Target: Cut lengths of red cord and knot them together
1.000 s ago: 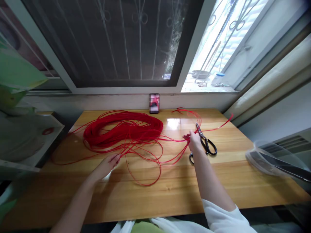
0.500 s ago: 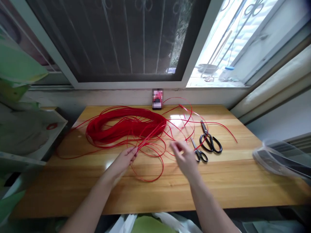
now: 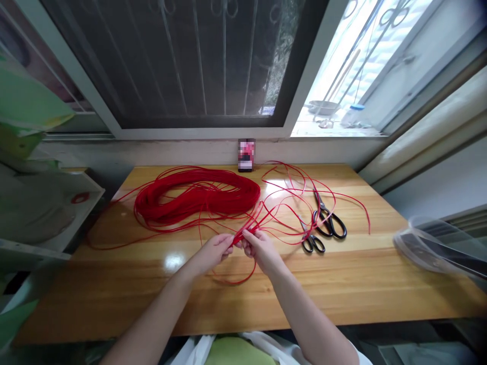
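Observation:
Several strands of thin red cord (image 3: 249, 221) are bunched between my two hands, above the front middle of the table. My left hand (image 3: 217, 249) is closed in a pinch on the strands. Close against it, my right hand (image 3: 262, 248) pinches the same bunch with thumb and fingers. Loose ends fan out from the grip to the right, and one loop hangs below my hands. A large coil of red cord (image 3: 228, 200) lies behind and to the left. The fingertips partly hide the held strands.
Right of my hands lie small scissors (image 3: 313, 242) and larger black-handled scissors (image 3: 330, 223), with cord strands across them. A phone (image 3: 246, 155) leans on the wall at the back of the wooden table (image 3: 125, 299). A clear plastic container (image 3: 422, 248) stands at the right.
My right hand has moved left to meet my left hand and now grips the cord strands. My left hand has shifted slightly right. The loose strands on the right have changed shape.

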### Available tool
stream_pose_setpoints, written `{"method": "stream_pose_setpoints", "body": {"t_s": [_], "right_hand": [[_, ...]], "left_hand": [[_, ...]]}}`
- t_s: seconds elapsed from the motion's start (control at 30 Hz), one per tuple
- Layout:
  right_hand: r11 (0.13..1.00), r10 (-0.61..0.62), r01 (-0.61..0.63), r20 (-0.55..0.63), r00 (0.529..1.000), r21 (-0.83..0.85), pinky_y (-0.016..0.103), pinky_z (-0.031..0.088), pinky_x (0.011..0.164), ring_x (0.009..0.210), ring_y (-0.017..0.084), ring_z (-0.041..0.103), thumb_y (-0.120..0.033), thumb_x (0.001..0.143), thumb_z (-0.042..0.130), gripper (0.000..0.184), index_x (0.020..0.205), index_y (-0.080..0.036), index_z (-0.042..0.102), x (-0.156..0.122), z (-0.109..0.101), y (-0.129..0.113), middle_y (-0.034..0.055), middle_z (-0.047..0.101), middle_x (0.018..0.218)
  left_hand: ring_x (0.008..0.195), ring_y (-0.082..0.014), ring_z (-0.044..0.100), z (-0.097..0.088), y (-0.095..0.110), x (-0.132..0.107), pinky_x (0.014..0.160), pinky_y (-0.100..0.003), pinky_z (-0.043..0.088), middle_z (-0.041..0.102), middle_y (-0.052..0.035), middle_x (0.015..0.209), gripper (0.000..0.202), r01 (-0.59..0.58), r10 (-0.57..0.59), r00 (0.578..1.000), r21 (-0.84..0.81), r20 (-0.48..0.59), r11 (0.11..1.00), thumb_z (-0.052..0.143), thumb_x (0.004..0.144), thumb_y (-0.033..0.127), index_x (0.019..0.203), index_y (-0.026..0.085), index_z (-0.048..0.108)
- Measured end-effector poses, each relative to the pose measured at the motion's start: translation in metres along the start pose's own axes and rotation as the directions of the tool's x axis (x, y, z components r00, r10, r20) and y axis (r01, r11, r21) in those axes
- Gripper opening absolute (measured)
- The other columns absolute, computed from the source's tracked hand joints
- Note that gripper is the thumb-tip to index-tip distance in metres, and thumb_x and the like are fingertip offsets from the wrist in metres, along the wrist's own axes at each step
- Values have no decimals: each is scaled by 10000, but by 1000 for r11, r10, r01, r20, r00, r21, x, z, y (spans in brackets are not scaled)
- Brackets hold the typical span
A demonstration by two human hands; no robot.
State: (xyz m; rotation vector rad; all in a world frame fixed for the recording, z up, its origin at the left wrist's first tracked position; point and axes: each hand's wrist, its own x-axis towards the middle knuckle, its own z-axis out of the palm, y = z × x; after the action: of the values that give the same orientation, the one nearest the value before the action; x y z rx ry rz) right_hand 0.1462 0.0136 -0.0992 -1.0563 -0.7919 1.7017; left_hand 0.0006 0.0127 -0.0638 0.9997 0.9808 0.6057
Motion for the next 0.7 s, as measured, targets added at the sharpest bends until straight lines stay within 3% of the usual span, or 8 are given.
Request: {"method": "stream_pose_setpoints", "body": {"t_s": [0.1, 0.33, 0.57, 0.7], "right_hand": [[997, 39, -41, 41, 998, 59, 159, 225, 368, 405, 40, 397, -405, 648, 683, 294, 724, -133, 603, 0, -4, 0, -31, 509, 503], [979, -1, -2, -11, 1000, -203, 186, 232, 336, 334, 40, 374, -511, 687, 612, 439, 488, -128, 533, 0, -10, -7, -23, 464, 415], [997, -24, 18, -66, 998, -80, 174, 293, 362, 398, 52, 452, -480, 639, 669, 373, 576, -119, 594, -6, -11, -7, 10, 572, 528], [984, -82, 62, -112, 990, -166, 180, 267, 351, 359, 47, 411, -498, 676, 629, 408, 528, -123, 567, -6, -12, -7, 0, 534, 457]], "left_hand": [[495, -60, 250, -1, -5, 5, 475, -218, 149, 343, 57, 552, 383, -31, 29, 999, 55, 33, 998, 554, 682, 500, 756, 125, 521], [538, -98, 390, -4, -13, 17, 542, -229, 283, 469, 19, 557, 336, -207, 222, 975, 308, -14, 929, 417, 804, 425, 644, 144, 509], [571, -114, 460, -1, -13, 22, 601, -233, 346, 517, 12, 581, 314, -264, 309, 950, 403, -50, 876, 365, 845, 391, 713, 153, 521], [588, -113, 464, 4, -8, 17, 607, -230, 339, 509, 18, 599, 316, -271, 358, 932, 535, -62, 800, 352, 857, 398, 722, 163, 515]]}}
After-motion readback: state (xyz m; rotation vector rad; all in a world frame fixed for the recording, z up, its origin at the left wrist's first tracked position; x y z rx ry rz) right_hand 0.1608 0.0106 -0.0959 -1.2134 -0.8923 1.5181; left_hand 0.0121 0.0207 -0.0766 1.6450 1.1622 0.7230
